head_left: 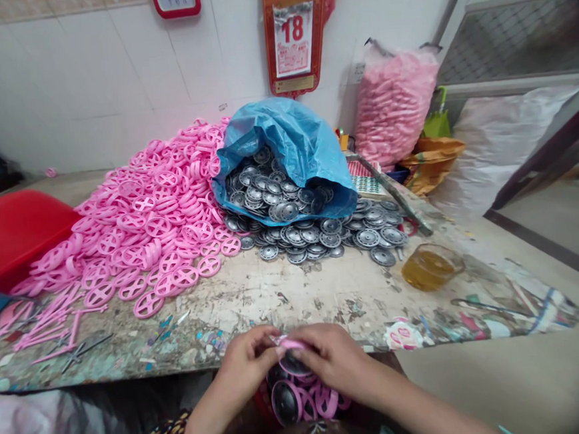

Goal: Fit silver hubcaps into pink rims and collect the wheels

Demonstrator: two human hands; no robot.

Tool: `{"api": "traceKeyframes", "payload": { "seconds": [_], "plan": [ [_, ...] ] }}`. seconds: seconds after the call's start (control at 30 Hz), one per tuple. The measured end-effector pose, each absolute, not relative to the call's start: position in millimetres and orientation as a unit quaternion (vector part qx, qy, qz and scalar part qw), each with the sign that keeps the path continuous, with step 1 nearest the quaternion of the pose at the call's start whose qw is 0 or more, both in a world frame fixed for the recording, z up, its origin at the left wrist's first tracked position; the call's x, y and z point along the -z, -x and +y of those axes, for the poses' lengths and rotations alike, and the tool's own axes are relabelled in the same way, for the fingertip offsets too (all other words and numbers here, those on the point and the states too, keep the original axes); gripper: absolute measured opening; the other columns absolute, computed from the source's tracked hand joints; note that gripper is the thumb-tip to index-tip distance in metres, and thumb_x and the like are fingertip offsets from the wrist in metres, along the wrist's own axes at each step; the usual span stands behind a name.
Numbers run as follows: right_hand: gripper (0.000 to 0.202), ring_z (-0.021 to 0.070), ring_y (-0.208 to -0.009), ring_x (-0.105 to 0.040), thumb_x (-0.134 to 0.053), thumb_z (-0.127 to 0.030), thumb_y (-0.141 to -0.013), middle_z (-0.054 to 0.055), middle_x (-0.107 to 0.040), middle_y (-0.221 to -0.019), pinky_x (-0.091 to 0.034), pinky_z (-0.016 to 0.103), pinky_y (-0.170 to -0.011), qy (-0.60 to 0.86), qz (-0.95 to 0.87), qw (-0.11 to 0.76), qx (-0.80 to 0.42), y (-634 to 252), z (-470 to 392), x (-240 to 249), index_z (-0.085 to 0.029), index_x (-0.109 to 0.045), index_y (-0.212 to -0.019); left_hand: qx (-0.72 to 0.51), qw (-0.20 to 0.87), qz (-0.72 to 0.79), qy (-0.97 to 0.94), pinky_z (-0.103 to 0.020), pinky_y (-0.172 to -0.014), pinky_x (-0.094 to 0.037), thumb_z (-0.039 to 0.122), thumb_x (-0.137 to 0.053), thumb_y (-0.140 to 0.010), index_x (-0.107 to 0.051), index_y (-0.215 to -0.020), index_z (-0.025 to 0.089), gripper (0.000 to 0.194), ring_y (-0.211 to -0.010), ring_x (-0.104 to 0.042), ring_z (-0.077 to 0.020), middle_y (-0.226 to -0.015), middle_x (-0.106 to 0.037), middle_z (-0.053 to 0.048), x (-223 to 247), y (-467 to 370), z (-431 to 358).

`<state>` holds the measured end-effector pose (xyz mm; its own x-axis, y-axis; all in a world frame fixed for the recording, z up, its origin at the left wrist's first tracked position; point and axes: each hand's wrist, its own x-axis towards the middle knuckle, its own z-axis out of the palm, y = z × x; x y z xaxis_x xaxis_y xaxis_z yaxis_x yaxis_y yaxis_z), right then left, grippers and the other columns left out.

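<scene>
My left hand (pixel 246 367) and my right hand (pixel 333 354) meet at the table's near edge, fingers closed on one small toy wheel (pixel 295 363). Its pink rim surrounds a dark disc, and the fingers cover part of it. Just below, over my lap, lie several more pink wheels with dark discs (pixel 286 402), partly hidden by my hands. Beyond, on the table, a big heap of pink spoked wheel rings (pixel 169 220) spreads to the left. Grey discs (pixel 272 190) spill from an open blue plastic bag (pixel 293 136) onto the tabletop.
A cup of amber liquid (pixel 427 270) stands on the worn table (pixel 320 288) at right. Thin pink sticks (pixel 52 322) lie at left beside a red scoop-like container (pixel 14 225). Behind stand a clear bag of pink pieces (pixel 393 102) and a white sack (pixel 494 147).
</scene>
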<state>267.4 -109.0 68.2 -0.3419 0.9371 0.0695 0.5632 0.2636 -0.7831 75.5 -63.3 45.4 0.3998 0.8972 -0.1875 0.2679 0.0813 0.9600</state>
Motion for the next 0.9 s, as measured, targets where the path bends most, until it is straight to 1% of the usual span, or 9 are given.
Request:
{"api": "traceKeyframes", "payload": {
  "seconds": [0.1,0.17,0.3,0.4,0.57,0.63,0.73,0.8,0.9],
  "plan": [
    [0.015,0.0177,-0.07,-0.062,-0.054,-0.014,-0.078,0.002,-0.068,-0.075,-0.04,0.025,-0.061,0.456,-0.857,0.059,-0.231,-278,-125,-52,-0.02,-0.065,-0.086,-0.313,0.459,0.544,-0.629,-0.028,-0.067,-0.045,0.043,-0.062,-0.073,-0.064,-0.104,0.017,0.041,-0.072,-0.058,-0.0176,-0.079,-0.065,-0.004,-41,-46,-40],
    [0.022,0.018,-0.064,-0.062,-0.055,-0.008,-0.073,0.003,-0.068,-0.074,-0.037,0.025,-0.052,0.434,-0.884,-0.031,-0.169,-280,-134,-38,-0.02,-0.064,-0.089,-0.339,0.334,0.593,-0.649,-0.03,-0.069,-0.047,0.043,-0.054,-0.079,-0.064,-0.106,0.018,0.039,-0.074,-0.058,-0.0186,-0.086,-0.065,-0.005,-40,-20,-20],
    [0.034,0.018,-0.056,-0.061,-0.052,0.0,-0.072,0.006,-0.068,-0.078,-0.033,0.026,-0.043,0.439,-0.894,-0.077,-0.035,-274,-141,-14,-0.017,-0.061,-0.099,-0.306,-0.007,0.669,-0.677,-0.04,-0.08,-0.045,0.035,-0.047,-0.082,-0.065,-0.109,0.015,0.038,-0.092,-0.054,-0.0266,-0.1,-0.056,-0.013,-44,18,19],
    [0.029,0.0176,-0.056,-0.059,-0.055,-0.002,-0.072,0.005,-0.066,-0.077,-0.034,0.026,-0.043,0.415,-0.908,-0.054,0.004,-270,-141,-17,-0.015,-0.059,-0.097,-0.203,-0.139,0.7,-0.671,-0.044,-0.082,-0.042,0.028,-0.048,-0.081,-0.065,-0.11,0.016,0.037,-0.099,-0.048,-0.0318,-0.103,-0.05,-0.016,-49,29,39],
    [0.016,0.0144,-0.063,-0.056,-0.051,-0.011,-0.082,0.002,-0.063,-0.076,-0.039,0.025,-0.057,0.43,-0.897,0.079,-0.058,-285,-117,-51,-0.018,-0.059,-0.095,-0.064,-0.157,0.686,-0.708,-0.04,-0.072,-0.041,0.029,-0.044,-0.083,-0.071,-0.092,0.014,0.032,-0.087,-0.05,-0.0303,-0.09,-0.054,-0.015,-52,38,60],
    [0.019,0.0143,-0.068,-0.055,-0.047,-0.011,-0.085,0.002,-0.063,-0.076,-0.04,0.024,-0.063,0.491,-0.862,0.109,-0.062,-302,-91,-60,-0.019,-0.061,-0.094,-0.053,-0.154,0.664,-0.73,-0.039,-0.072,-0.041,0.027,-0.043,-0.083,-0.07,-0.088,0.013,0.031,-0.084,-0.051,-0.0298,-0.086,-0.055,-0.015,-53,41,63],
    [0.025,0.0189,-0.084,-0.055,-0.043,-0.017,-0.09,0.009,-0.064,-0.091,-0.041,0.028,-0.075,0.623,-0.768,0.146,0.013,-336,-43,-63,-0.015,-0.061,-0.105,-0.102,-0.137,0.613,-0.771,-0.039,-0.076,-0.041,0.026,-0.043,-0.082,-0.069,-0.084,0.013,0.029,-0.085,-0.051,-0.0285,-0.085,-0.055,-0.014,-51,35,56],
    [0.033,0.0235,-0.094,-0.051,-0.044,-0.016,-0.088,0.014,-0.06,-0.108,-0.039,0.032,-0.08,0.694,-0.699,0.142,0.099,-355,-13,-61,-0.011,-0.056,-0.119,-0.16,-0.079,0.566,-0.805,-0.038,-0.077,-0.042,0.028,-0.044,-0.082,-0.068,-0.081,0.014,0.027,-0.085,-0.051,-0.0261,-0.085,-0.055,-0.011,-47,23,43],
    [0.036,0.0276,-0.095,-0.046,-0.047,-0.016,-0.085,0.016,-0.057,-0.11,-0.036,0.035,-0.075,0.722,-0.669,0.078,0.161,-370,14,-58,-0.013,-0.057,-0.12,-0.201,0.062,0.512,-0.833,-0.034,-0.078,-0.043,0.029,-0.046,-0.082,-0.065,-0.08,0.018,0.022,-0.086,-0.052,-0.0221,-0.087,-0.053,-0.007,-38,-3,21]
  ]
}}
